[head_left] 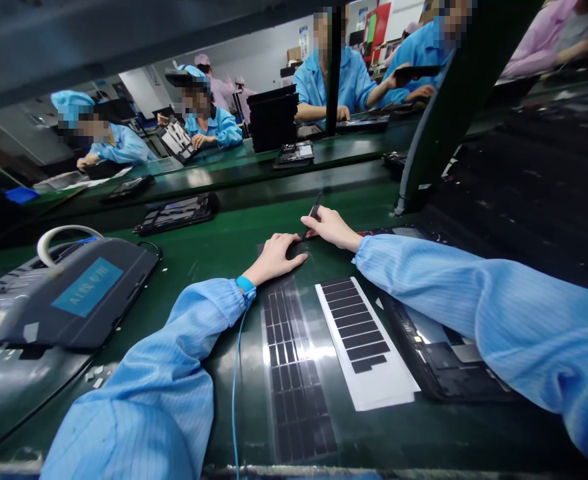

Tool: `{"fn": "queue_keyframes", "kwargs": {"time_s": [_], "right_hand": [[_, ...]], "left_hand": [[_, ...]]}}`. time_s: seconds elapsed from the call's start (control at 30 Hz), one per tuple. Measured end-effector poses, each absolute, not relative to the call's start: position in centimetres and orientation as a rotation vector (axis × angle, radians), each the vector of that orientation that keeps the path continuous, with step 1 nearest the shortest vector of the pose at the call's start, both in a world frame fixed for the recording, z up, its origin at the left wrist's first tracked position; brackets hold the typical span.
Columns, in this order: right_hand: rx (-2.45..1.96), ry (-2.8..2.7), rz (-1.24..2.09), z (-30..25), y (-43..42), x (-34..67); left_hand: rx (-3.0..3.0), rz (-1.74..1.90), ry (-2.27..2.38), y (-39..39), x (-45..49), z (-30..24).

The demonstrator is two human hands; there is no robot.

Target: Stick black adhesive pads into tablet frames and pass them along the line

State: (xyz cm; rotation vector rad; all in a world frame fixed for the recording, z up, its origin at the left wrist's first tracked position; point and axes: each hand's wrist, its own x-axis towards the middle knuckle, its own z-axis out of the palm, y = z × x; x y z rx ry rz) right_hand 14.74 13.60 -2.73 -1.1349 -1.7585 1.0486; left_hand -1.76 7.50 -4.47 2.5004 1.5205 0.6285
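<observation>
My left hand lies flat with fingers and thumb apart, pressing on the far end of a clear sheet that carries rows of black rectangular stickers. A blue band with a thin cord circles its wrist. Just beyond it, my right hand is closed around slim black tweezers, tip down beside my left fingertips. What the tip touches is too small to make out. Between my forearms, a white backing sheet bears a column of black strips. Partly under my right sleeve lies a black device housing.
At left stands a grey machine with a blue label and a pale hose. A device housing with parts lies farther back on the green bench. A slanted dark post rises at right. Co-workers in blue sit across the line.
</observation>
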Motion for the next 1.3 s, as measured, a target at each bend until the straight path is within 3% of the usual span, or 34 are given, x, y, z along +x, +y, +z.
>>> {"fn": "queue_keyframes", "kwargs": {"time_s": [0.27,0.57,0.83,1.3], "right_hand": [[-1.122,-1.743,1.026,-2.2,13.4,14.5],[-1.106,-1.835,1.023,5.7,8.7,21.7],[-1.400,-1.570,1.371,0.7,1.3,26.8],[-1.366,-1.630,1.211,-0.9,3.4,26.8]], "left_hand": [[2.521,0.610,1.551,7.4,-1.5,-4.3],[2.513,0.626,1.512,7.4,-1.3,-3.9],[2.591,0.824,0.941,-0.7,6.5,-2.1],[2.552,0.744,0.813,-1.8,7.3,-3.3]]}}
